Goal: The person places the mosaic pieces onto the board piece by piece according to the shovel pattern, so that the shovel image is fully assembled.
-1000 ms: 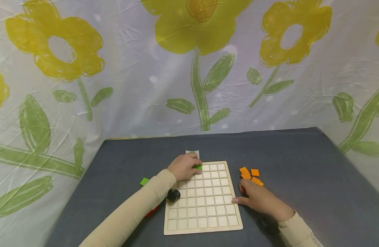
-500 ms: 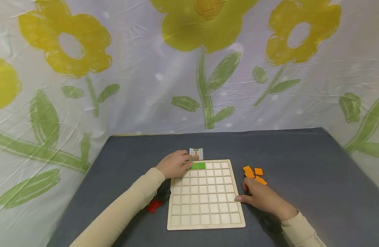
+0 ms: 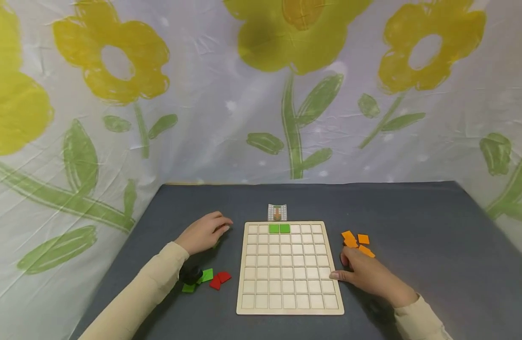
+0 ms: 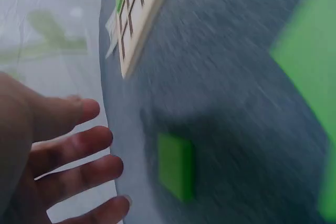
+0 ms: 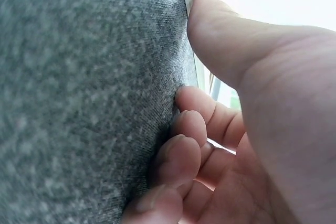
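My left hand [image 3: 204,233] hovers left of the wooden grid board [image 3: 291,310], its fingers spread and holding nothing. Below it a green square tile [image 4: 176,167] lies on the dark cloth in the left wrist view, mostly covered by the hand in the head view. Two green tiles [image 3: 279,228] sit side by side in the board's far row. Beside the board's right edge, my right hand [image 3: 373,276] rests with its thumb [image 5: 210,30] on that edge and its loosely bent fingers [image 5: 181,156] against the cloth.
A small pattern card [image 3: 277,212] stands behind the board's far edge. Several orange tiles [image 3: 350,242] lie just beyond my right hand. Near my left wrist are more green tiles [image 3: 207,275] and some red pieces [image 3: 216,282]. A flowered curtain [image 3: 218,141] hangs behind the table.
My left hand has let go of a green tile in the far row and moved left, off the board. My right hand keeps its place at the board's edge. The head view has shifted slightly.
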Motion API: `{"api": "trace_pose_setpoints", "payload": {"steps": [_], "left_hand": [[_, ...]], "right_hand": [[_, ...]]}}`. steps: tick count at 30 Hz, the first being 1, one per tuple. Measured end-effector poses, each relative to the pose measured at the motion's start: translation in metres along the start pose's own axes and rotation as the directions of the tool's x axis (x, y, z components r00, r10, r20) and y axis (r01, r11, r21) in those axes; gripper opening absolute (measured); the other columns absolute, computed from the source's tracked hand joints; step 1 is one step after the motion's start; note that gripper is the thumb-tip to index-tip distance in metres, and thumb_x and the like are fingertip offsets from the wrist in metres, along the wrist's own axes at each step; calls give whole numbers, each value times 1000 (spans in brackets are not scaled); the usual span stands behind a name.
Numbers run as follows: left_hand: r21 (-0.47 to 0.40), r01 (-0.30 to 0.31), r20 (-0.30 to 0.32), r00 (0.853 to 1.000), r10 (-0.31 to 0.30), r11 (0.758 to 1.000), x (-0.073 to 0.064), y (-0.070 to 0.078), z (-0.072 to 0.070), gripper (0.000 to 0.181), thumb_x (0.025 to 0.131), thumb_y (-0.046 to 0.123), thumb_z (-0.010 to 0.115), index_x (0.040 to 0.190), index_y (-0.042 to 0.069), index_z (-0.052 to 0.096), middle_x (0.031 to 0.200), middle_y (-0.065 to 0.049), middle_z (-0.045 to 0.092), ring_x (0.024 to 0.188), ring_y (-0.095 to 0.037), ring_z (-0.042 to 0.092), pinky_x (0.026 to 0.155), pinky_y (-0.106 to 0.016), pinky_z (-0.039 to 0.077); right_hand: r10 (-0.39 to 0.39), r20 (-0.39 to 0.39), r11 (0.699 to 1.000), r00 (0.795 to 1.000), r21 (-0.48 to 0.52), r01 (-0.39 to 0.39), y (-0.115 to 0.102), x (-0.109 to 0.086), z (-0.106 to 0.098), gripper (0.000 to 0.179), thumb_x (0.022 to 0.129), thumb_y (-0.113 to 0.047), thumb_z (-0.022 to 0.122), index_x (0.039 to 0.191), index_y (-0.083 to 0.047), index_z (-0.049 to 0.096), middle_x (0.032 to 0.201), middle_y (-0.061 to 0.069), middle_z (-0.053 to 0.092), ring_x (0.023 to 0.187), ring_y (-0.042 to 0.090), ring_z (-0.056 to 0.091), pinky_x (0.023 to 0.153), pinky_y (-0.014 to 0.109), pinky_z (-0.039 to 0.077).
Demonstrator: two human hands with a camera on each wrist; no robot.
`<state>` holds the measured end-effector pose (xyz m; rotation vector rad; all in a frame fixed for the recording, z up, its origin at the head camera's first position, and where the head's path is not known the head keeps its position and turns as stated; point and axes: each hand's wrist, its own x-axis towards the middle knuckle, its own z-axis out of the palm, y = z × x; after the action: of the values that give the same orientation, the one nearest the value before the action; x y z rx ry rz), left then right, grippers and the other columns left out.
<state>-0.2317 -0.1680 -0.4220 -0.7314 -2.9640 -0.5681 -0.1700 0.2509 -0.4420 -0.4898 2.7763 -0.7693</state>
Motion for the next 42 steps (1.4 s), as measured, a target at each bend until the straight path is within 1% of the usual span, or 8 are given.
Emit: {"api": "trace_pose_setpoints", "payload": {"steps": [5,9,12,15,20,27,33,42], "left_hand": [[-4,60,49,997,-60,998,-19,-9,-4,31,92,28,66,118,11,67,103,-2,61,80,-10,55,69,-30,47],[33,73,77,994,-76,997,-29,-15,-5,37,88,32,70,118,11,67,103,-3,60,80,-12,56,70,-32,48],[77,65,81,994,-71,995,-35,-17,-4,40,85,34,73,117,10,68,101,-2,60,77,-11,55,69,-31,48],[105,48,71,996,-56,993,-37,-18,-2,41,83,33,75,115,10,68,99,-2,59,74,-10,53,66,-28,47],[110,28,44,998,-33,994,-38,-16,0,37,81,29,78,111,10,70,96,0,58,74,-10,52,65,-27,46],[69,60,49,997,-63,996,-36,-16,3,32,83,25,76,110,10,70,97,1,59,79,-11,55,70,-29,49],[44,43,20,999,-44,998,-37,-18,4,28,82,23,77,107,11,71,97,2,60,81,-11,57,72,-31,51],[25,31,-1,1000,-31,999,-37,-22,4,25,83,24,76,105,12,71,97,2,60,78,-8,54,69,-28,50]], "right_hand": [[4,-2,1000,1000,-7,-4,0,0,1,49,78,-52,72,86,-12,45,70,-2,33,58,9,31,53,23,25],[10,6,1000,1000,-7,-10,0,0,1,48,79,-52,72,86,-12,45,70,-1,34,58,9,30,53,23,24],[7,3,1000,1000,-13,-7,0,1,2,48,79,-52,72,86,-12,45,70,-1,34,59,9,31,53,23,25],[5,-1,1000,1000,-15,-5,1,1,2,48,78,-52,72,86,-12,45,70,-1,35,59,9,31,54,23,25],[16,11,1000,1000,2,-16,0,1,1,48,79,-51,72,86,-12,45,71,0,35,59,10,32,54,24,25],[10,5,1000,1000,10,-10,0,1,2,48,78,-50,72,86,-11,45,71,-1,35,59,9,31,53,23,25],[11,2,1000,1000,8,-11,0,0,2,48,79,-51,72,85,-12,45,71,-1,34,59,9,31,53,23,24],[14,7,1000,1000,-2,-14,0,0,2,48,79,-52,72,86,-12,45,71,-1,35,59,9,32,53,23,25]]}}
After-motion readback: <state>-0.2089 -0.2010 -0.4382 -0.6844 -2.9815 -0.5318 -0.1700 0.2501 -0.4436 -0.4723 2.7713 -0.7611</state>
